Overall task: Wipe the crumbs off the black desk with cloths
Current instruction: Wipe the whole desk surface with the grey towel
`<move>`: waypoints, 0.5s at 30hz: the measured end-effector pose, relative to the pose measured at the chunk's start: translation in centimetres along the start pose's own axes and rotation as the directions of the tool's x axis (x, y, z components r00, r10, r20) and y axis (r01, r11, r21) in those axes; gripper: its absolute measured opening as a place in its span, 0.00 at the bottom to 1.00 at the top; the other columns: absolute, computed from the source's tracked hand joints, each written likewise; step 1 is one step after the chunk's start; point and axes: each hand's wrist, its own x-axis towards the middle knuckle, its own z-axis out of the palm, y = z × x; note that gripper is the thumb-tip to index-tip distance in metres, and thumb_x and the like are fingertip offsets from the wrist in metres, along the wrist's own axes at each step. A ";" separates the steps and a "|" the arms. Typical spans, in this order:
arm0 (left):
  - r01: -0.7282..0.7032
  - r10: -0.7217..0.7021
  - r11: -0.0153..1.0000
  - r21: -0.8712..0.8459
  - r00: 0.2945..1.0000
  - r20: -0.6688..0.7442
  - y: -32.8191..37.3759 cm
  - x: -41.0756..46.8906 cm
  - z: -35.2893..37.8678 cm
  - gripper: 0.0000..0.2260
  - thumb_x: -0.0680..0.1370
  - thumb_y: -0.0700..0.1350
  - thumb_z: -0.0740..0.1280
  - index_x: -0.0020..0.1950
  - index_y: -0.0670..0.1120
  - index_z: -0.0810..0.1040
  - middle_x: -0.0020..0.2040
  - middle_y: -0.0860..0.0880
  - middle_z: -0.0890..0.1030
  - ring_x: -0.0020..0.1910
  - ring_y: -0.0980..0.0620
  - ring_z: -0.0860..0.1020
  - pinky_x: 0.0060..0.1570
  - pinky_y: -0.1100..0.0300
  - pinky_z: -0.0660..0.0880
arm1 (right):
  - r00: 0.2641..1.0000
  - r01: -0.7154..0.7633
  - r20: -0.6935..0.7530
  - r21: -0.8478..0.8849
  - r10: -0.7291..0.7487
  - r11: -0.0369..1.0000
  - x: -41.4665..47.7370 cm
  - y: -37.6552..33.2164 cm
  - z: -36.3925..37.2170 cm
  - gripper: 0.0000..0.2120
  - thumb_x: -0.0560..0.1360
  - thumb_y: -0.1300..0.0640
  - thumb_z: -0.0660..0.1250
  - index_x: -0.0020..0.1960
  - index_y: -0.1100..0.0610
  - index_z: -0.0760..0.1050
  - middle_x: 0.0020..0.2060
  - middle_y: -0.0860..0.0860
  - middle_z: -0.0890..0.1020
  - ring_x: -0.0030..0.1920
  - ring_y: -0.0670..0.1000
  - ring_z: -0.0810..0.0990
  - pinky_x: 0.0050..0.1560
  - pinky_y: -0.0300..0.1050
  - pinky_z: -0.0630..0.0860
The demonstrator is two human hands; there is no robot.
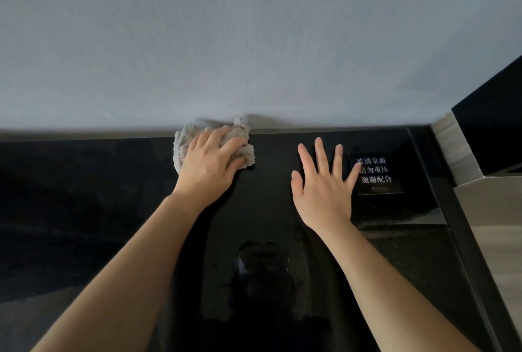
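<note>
Left hand (210, 161) grips a crumpled grey cloth (185, 144) at the far edge of the black desk (84, 196); right hand (322, 187) lies flat, fingers spread, beside a small sign (377, 175).

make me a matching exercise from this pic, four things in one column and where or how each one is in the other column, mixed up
Things
1. left hand
2. right hand
3. cloth
4. sign

States
a. fingers spread, holding nothing
b. crumpled at the back edge of the desk, by the wall
c. gripping the cloth
d. white lettering, just right of the right hand

Pairs: 1-c, 2-a, 3-b, 4-d
</note>
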 end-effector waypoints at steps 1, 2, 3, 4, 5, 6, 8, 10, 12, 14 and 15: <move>-0.043 0.043 0.998 -0.040 0.999 -0.002 -0.2 -0.1 -0.2 0.18 0.77 0.48 0.64 0.67 0.52 0.71 0.64 0.49 0.74 0.63 0.45 0.71 0.67 0.46 0.64 | 1.000 0.000 -0.007 0.001 0.000 1.000 0.0 0.0 0.0 0.29 0.78 0.41 0.43 0.77 0.46 0.57 0.78 0.53 0.58 0.77 0.65 0.52 0.71 0.74 0.48; -0.045 0.045 0.997 -0.057 0.999 -0.003 -0.2 -0.2 -0.4 0.22 0.76 0.45 0.65 0.70 0.51 0.68 0.63 0.50 0.74 0.63 0.46 0.71 0.69 0.46 0.62 | 1.000 -0.001 -0.011 0.002 0.001 1.000 0.0 0.0 0.1 0.29 0.78 0.41 0.43 0.77 0.46 0.57 0.78 0.53 0.58 0.77 0.65 0.52 0.71 0.74 0.48; 0.006 -0.007 0.999 -0.049 1.000 -0.012 -0.1 -0.3 -0.4 0.25 0.76 0.46 0.65 0.73 0.50 0.64 0.63 0.50 0.74 0.64 0.46 0.70 0.71 0.45 0.59 | 1.000 -0.002 -0.011 0.001 0.002 1.000 0.0 0.0 0.1 0.29 0.78 0.41 0.43 0.77 0.46 0.57 0.78 0.53 0.58 0.77 0.65 0.52 0.71 0.74 0.48; 0.096 -0.096 0.995 -0.016 0.995 -0.027 0.3 -0.4 -0.2 0.25 0.77 0.48 0.63 0.74 0.50 0.62 0.64 0.49 0.73 0.66 0.47 0.69 0.72 0.43 0.55 | 1.000 -0.004 -0.010 -0.001 0.003 1.000 0.0 0.0 0.1 0.29 0.78 0.41 0.43 0.77 0.46 0.57 0.78 0.52 0.57 0.77 0.64 0.51 0.71 0.74 0.48; 0.191 -0.189 0.981 0.030 0.981 -0.047 0.6 -0.4 0.1 0.23 0.78 0.52 0.60 0.73 0.51 0.63 0.65 0.49 0.71 0.67 0.47 0.67 0.72 0.40 0.53 | 1.000 -0.004 -0.010 -0.002 0.004 1.000 0.0 0.1 0.1 0.29 0.78 0.41 0.43 0.77 0.46 0.57 0.78 0.52 0.57 0.77 0.64 0.51 0.71 0.74 0.48; 0.275 -0.271 0.959 0.071 0.961 -0.059 1.0 -0.4 0.5 0.21 0.79 0.56 0.57 0.71 0.52 0.67 0.65 0.49 0.70 0.68 0.47 0.66 0.71 0.37 0.51 | 1.000 -0.005 -0.014 0.000 0.005 1.000 0.0 0.1 0.1 0.29 0.78 0.41 0.43 0.77 0.46 0.57 0.78 0.52 0.57 0.77 0.64 0.51 0.71 0.74 0.48; 0.349 -0.343 0.928 0.129 0.937 -0.068 1.2 0.0 1.4 0.20 0.80 0.60 0.54 0.66 0.53 0.70 0.65 0.47 0.70 0.69 0.45 0.65 0.70 0.36 0.52 | 1.000 -0.007 -0.019 0.001 0.007 1.000 -0.1 0.0 0.1 0.28 0.78 0.41 0.43 0.77 0.46 0.57 0.78 0.53 0.58 0.77 0.64 0.52 0.71 0.74 0.49; 0.323 -0.313 0.933 0.160 0.946 -0.089 0.6 0.5 1.8 0.19 0.80 0.60 0.54 0.65 0.52 0.70 0.64 0.47 0.71 0.66 0.44 0.66 0.70 0.37 0.53 | 1.000 -0.007 -0.021 -0.003 0.007 1.000 0.0 -0.1 0.1 0.28 0.78 0.42 0.43 0.77 0.46 0.58 0.78 0.52 0.58 0.77 0.64 0.52 0.71 0.74 0.49; 0.289 -0.277 0.943 0.164 0.956 -0.093 0.2 0.7 1.9 0.18 0.80 0.58 0.55 0.65 0.51 0.71 0.63 0.46 0.72 0.64 0.43 0.68 0.70 0.39 0.55 | 1.000 -0.006 -0.017 -0.008 0.006 1.000 0.0 -0.1 0.0 0.29 0.78 0.41 0.43 0.77 0.46 0.58 0.78 0.52 0.58 0.77 0.64 0.53 0.71 0.74 0.49; 0.275 -0.263 0.949 0.151 0.960 -0.093 0.3 0.4 1.8 0.17 0.80 0.57 0.56 0.63 0.51 0.73 0.62 0.45 0.72 0.62 0.43 0.69 0.68 0.41 0.58 | 1.000 -0.007 -0.015 -0.007 0.007 1.000 0.0 -0.1 0.0 0.29 0.78 0.41 0.43 0.77 0.46 0.58 0.78 0.52 0.58 0.77 0.64 0.52 0.71 0.74 0.49; 0.269 -0.255 0.951 0.155 0.961 -0.103 0.6 0.0 1.7 0.16 0.80 0.57 0.56 0.61 0.50 0.74 0.60 0.45 0.73 0.60 0.42 0.69 0.66 0.41 0.60 | 1.000 -0.007 -0.016 -0.006 0.007 1.000 0.0 -0.1 -0.1 0.29 0.78 0.41 0.42 0.77 0.46 0.58 0.78 0.52 0.58 0.77 0.64 0.52 0.71 0.74 0.48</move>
